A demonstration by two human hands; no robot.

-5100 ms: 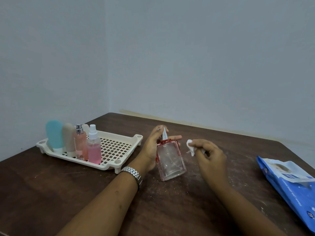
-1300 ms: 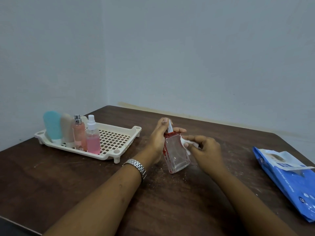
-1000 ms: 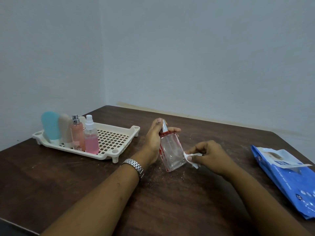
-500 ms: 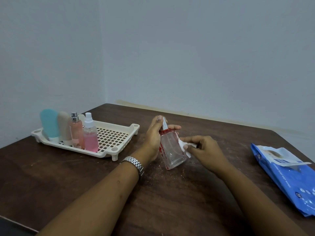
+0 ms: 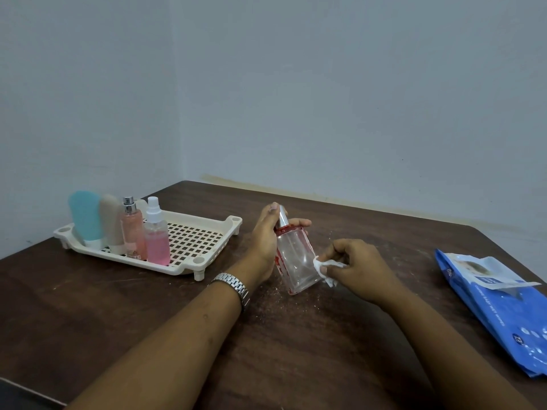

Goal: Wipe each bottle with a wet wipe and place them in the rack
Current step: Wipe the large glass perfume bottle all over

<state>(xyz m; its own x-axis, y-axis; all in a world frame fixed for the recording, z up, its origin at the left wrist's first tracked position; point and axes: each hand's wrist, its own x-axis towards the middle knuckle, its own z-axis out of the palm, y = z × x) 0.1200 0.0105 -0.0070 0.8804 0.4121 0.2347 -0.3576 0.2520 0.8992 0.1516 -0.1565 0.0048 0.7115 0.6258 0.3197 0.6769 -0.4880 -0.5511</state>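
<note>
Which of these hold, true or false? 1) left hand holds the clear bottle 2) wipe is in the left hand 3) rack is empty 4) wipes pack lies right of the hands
1) True: the left hand grips the clear bottle near its top.
2) False: the right hand pinches the wipe against the bottle.
3) False: bottles stand at the left end of the rack.
4) True: the blue wipes pack lies there on the table.

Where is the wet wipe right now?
Head view, centre-right: the wet wipe is pinched in the right hand, pressed against the clear bottle held by the left hand.
</note>
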